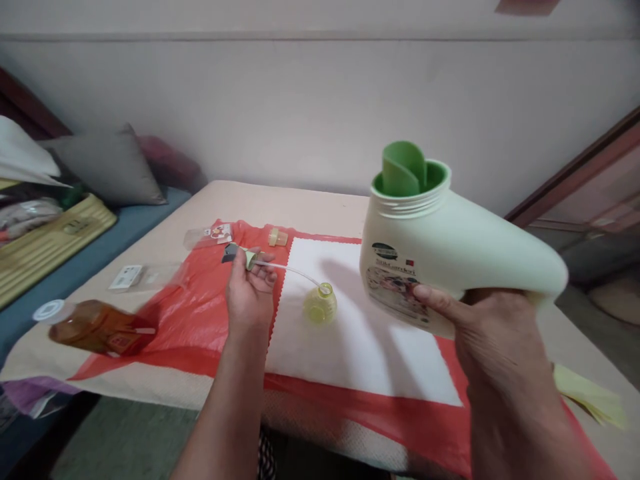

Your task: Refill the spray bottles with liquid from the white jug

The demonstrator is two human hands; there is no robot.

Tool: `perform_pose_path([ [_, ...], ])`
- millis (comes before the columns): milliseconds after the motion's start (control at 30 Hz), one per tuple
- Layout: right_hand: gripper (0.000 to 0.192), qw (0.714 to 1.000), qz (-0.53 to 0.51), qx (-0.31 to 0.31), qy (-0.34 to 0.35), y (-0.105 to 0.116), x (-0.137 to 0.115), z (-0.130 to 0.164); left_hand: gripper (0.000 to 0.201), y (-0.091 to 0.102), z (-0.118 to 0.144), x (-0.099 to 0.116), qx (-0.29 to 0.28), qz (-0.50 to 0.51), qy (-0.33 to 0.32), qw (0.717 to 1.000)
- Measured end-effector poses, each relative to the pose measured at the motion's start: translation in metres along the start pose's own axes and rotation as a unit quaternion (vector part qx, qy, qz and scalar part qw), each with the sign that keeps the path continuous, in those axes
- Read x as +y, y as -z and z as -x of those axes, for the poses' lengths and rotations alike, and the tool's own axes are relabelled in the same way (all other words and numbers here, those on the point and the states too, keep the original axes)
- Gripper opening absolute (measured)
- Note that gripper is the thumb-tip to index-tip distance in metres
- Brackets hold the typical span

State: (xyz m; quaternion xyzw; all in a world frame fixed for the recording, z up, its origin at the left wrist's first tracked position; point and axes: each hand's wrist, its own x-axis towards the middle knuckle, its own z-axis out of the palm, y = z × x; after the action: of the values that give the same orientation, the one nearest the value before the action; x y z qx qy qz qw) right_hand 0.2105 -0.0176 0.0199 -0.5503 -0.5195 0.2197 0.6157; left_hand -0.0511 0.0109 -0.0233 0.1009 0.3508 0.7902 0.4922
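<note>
My right hand (490,353) grips a large pale green detergent bottle (415,233) by its handle and holds it up over the table. The bottle is uncapped, and a green pouring spout (404,170) shows in its mouth. In my left hand (253,287) is a spray bottle head (249,259) with a grey trigger. Its clear dip tube (295,270) reaches right to the neck of a small round yellow see-through bottle (321,307). Whether the tube's tip is inside the neck I cannot tell. The yellow bottle stands on a white sheet (325,360).
A red plastic sheet (200,300) covers the table's middle. Lying on the left are a bottle of amber liquid (100,327), clear packaging (155,275) and a clear container (200,237). A measuring cap (277,237) lies behind. Yellow cloth (590,397) lies far right.
</note>
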Motion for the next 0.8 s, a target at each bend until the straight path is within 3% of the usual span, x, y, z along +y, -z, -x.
perform_pose_path([
  [100,0.072,0.993,-0.105,-0.019,-0.048,-0.017,0.019,0.001,0.023,-0.003,0.005,-0.003,-0.034,-0.035,-0.054,0.997],
  [267,0.065,0.970,-0.242,0.011,-0.033,-0.039,0.066,-0.007,0.018,-0.009,0.017,-0.010,-0.097,-0.127,-0.152,0.975],
  [400,0.064,0.956,-0.289,0.037,-0.045,-0.052,0.096,-0.011,0.018,-0.012,0.031,-0.017,-0.152,-0.200,-0.197,0.948],
  [600,0.063,0.965,-0.248,0.016,-0.078,-0.067,0.124,-0.005,0.016,-0.016,0.044,-0.028,-0.221,-0.296,-0.127,0.920],
  [800,0.062,0.981,-0.174,-0.027,-0.082,-0.066,0.122,0.006,0.016,-0.014,0.029,-0.040,-0.235,-0.360,-0.078,0.899],
])
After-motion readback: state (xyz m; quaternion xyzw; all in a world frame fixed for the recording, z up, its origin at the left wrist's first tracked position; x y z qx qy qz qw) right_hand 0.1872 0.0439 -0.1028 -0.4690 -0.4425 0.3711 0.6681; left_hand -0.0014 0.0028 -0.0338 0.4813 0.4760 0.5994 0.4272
